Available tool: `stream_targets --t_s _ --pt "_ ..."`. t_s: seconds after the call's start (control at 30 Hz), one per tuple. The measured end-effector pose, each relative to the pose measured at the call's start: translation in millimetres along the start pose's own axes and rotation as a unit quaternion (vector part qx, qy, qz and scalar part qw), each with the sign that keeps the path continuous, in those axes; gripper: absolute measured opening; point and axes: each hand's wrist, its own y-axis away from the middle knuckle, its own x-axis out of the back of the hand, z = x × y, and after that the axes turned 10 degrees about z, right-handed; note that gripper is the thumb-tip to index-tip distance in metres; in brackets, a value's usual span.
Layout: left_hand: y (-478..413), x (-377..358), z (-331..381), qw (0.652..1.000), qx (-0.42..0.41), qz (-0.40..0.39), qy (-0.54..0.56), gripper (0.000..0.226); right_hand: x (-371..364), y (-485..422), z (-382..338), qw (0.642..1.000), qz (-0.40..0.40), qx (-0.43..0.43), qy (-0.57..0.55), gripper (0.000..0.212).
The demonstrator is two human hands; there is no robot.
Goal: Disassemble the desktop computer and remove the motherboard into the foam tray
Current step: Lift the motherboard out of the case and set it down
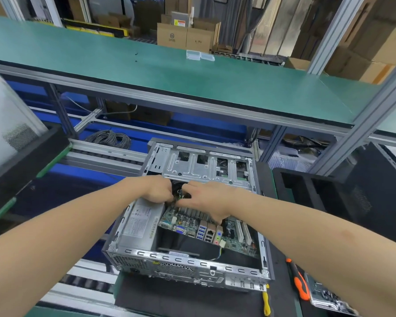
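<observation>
An open silver desktop case (188, 264) lies on a dark mat in front of me. Inside it the green motherboard (188, 217) sits tilted, its rear ports lifted above the case floor. My left hand (157, 188) curls its fingers around the board's far left edge, by the black cables. My right hand (206, 199) grips the board's far edge, thumb reaching down near the ports. A grey power supply (140, 223) fills the case's left side. A black foam tray (290, 179) stands to the right.
An orange-handled screwdriver (297, 282) and a metal bracket (325, 294) lie at the right. A yellow tool (266, 303) rests by the case's front. Another black tray (28, 156) with a white panel is at the left. A green shelf (169, 72) spans overhead.
</observation>
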Motion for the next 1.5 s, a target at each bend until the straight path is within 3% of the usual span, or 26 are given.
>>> stream_targets --t_s 0.17,0.43,0.57,0.9,1.1,1.3,1.43,1.5 --pt "16.8 -11.2 -2.0 0.999 -0.019 0.028 0.030 0.047 2.4 3.9 2.0 0.999 0.004 0.042 0.019 0.119" --pt "32.7 -22.1 -4.8 0.993 -0.024 0.068 0.093 0.018 10.6 5.1 3.4 0.999 0.012 0.039 0.026 0.130" --pt "36.4 -20.5 -11.5 0.977 -0.002 0.113 0.183 0.023 16.5 9.8 14.4 0.999 0.009 0.011 -0.038 0.132" --pt "40.4 -23.9 -14.6 0.957 -0.011 0.201 0.211 0.028 34.6 22.8 7.9 0.997 0.038 0.020 -0.065 0.129" --pt "46.2 -20.4 -13.6 0.932 0.002 0.243 0.269 0.017 50.7 34.2 -1.7 0.996 0.071 0.011 -0.056 0.127" --pt "53.7 -10.5 -7.7 0.918 -0.007 0.192 0.348 0.021 77.2 48.2 -4.6 0.992 0.102 0.006 -0.077 0.126" --pt "63.5 8.4 3.6 0.874 0.054 0.138 0.464 0.022 103.5 57.3 -8.6 0.991 0.113 0.014 -0.063 0.126" --pt "67.4 17.3 9.8 0.862 0.042 0.140 0.485 0.017 118.4 61.5 -12.7 0.992 0.113 0.015 -0.050 0.127"
